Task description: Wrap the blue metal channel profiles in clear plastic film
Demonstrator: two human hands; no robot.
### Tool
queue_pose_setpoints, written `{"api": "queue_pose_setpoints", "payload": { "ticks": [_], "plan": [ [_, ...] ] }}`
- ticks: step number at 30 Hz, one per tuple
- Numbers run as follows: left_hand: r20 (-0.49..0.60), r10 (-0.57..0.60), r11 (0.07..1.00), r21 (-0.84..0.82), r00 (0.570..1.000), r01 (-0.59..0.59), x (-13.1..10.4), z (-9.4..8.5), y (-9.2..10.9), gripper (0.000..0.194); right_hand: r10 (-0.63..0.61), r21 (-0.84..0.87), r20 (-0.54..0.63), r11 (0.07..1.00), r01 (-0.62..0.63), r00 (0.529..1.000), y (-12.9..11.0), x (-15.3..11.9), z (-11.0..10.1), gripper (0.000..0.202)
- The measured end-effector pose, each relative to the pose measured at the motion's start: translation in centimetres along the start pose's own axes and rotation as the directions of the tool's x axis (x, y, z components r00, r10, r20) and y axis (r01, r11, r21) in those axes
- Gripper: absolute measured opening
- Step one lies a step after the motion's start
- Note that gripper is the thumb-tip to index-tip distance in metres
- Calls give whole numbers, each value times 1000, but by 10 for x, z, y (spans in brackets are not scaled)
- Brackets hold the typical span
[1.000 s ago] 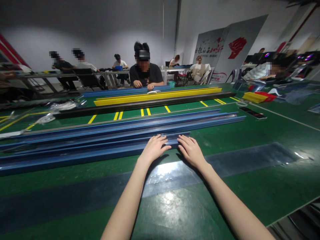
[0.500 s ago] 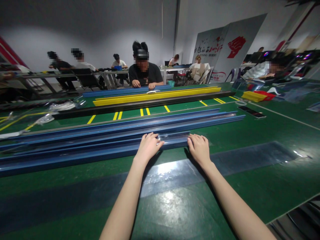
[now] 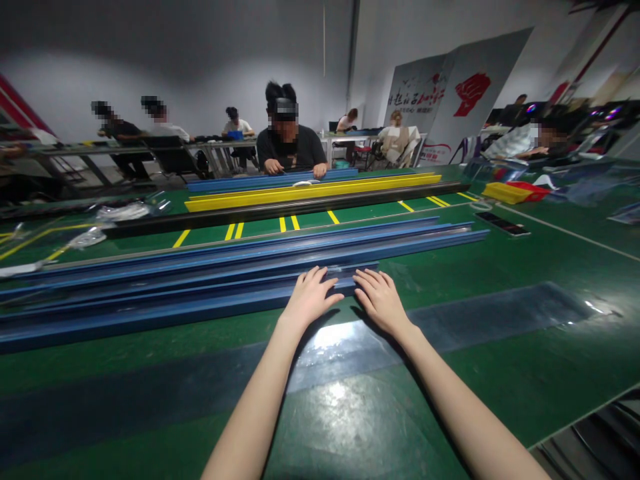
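Near rail: blue (image 3: pixel 175 313), lying on the green table (image 3: pixel 425 427), its right end under the hands; a sheen shows in the channel, lining or bare surface I can't tell.
Left hand: (image 3: pixel 311 297) open, fingers loosely spread over the near rail, short of its right end; not wrapped round it.
Right hand: (image 3: pixel 381 299) open too, fingers slightly apart, tips at the near rail's right end; nothing seen in the palm. How hard either hand presses, can't tell.
Hand work: looks like smoothing or pressing along the end of the near rail, a judgement from the flat fingers.
Rail's next call: probably light, even pressure, the near rail kept from sliding while the hands work its end.
Film: clear strip (image 3: pixel 485 313) on the near side of the near rail, apart from it, passing below the forearms.
Other rails: blue pair (image 3: pixel 400 250) just beyond the near rail; black (image 3: pixel 250 215) and yellow (image 3: pixel 310 192) farther beyond.
Co-worker: (image 3: pixel 290 150) seated well beyond the near rail, hands at the far blue rail (image 3: pixel 235 183).
Hands, half a second on: closer together now; the right has come back left from the near rail's tip, the left has moved toward it.
Far blue rail, same gap: slid rightward.
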State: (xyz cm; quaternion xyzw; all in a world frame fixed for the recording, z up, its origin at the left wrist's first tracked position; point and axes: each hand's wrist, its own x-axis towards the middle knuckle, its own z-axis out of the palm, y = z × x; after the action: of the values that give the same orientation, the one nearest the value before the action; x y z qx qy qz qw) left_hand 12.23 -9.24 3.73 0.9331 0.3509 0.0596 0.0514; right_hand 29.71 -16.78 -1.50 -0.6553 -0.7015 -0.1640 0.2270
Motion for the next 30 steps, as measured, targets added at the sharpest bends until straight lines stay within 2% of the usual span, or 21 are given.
{"api": "queue_pose_setpoints", "payload": {
  "ticks": [6,11,15,21,27,30],
  "plan": [
    [-4,-51,999,-4,999,51,-1,-6,-5,42,142,-51,-108,988,-148,984,9,0,-2,35],
    [-76,-205,973,88,976,211,-2,-13,-6,37,226,-86,-180,966,-244,957,18,-1,-4,31],
    [-100,-284,948,119,954,294,-4,-17,-5,37,237,-111,-164,960,-256,958,19,-2,-3,30],
    [-147,-184,975,95,972,199,-2,-9,-1,33,189,-84,-101,977,-197,977,13,-2,-1,33],
    [-115,-30,998,50,993,36,0,4,5,43,-27,35,32,999,26,999,4,-2,-1,42],
    [-78,-4,999,43,997,7,0,7,6,44,-56,50,56,997,53,997,2,-2,-1,42]
  ]
}}
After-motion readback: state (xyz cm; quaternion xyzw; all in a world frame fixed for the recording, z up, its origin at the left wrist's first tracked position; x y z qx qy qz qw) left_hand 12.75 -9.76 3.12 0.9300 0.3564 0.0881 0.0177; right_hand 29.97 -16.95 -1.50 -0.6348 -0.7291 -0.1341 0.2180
